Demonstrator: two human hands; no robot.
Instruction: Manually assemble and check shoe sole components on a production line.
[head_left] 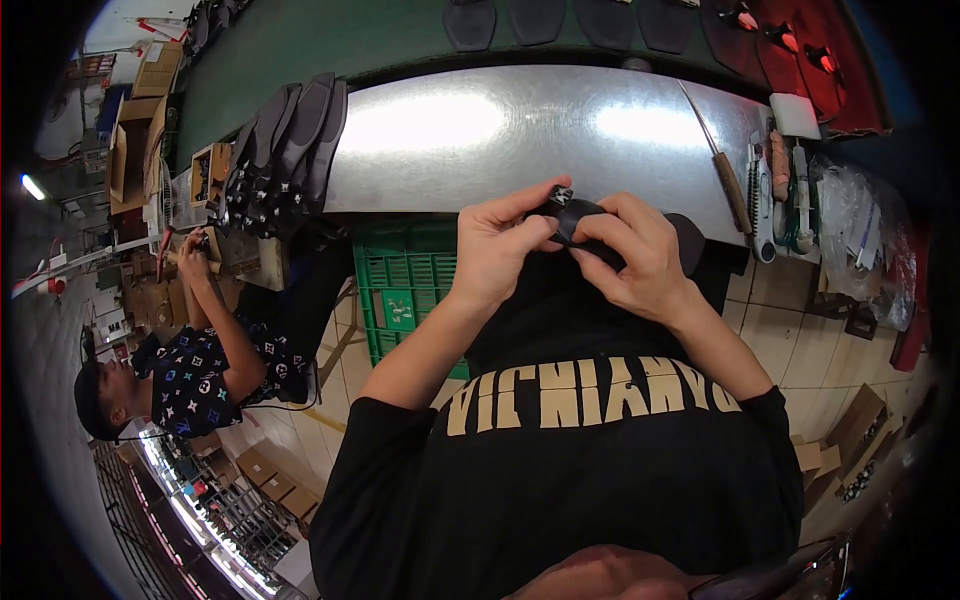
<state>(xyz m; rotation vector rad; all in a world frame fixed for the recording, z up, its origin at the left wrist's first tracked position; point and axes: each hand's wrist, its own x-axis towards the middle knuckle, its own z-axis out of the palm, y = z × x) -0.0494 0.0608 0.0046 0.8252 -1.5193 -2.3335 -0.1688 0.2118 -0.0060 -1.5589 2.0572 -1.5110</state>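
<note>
Both of my hands meet just over the near edge of the metal table (450,180), close to my body. Between them is a dark shoe sole (686,240), its rounded end sticking out past my right wrist. A small black-and-white patterned piece (563,196) shows at its other end. My left hand (492,248) pinches that end with thumb and forefinger. My right hand (640,258) has its fingers closed round the middle of the sole, which they partly hide.
Several dark soles (285,140) lie piled at the table's left end. On the right are a wooden-handled awl (730,180), a utility knife (762,215) and a plastic bag (870,225). Below stands a green crate (400,300). A co-worker (215,370) holds a hammer (165,250) at left.
</note>
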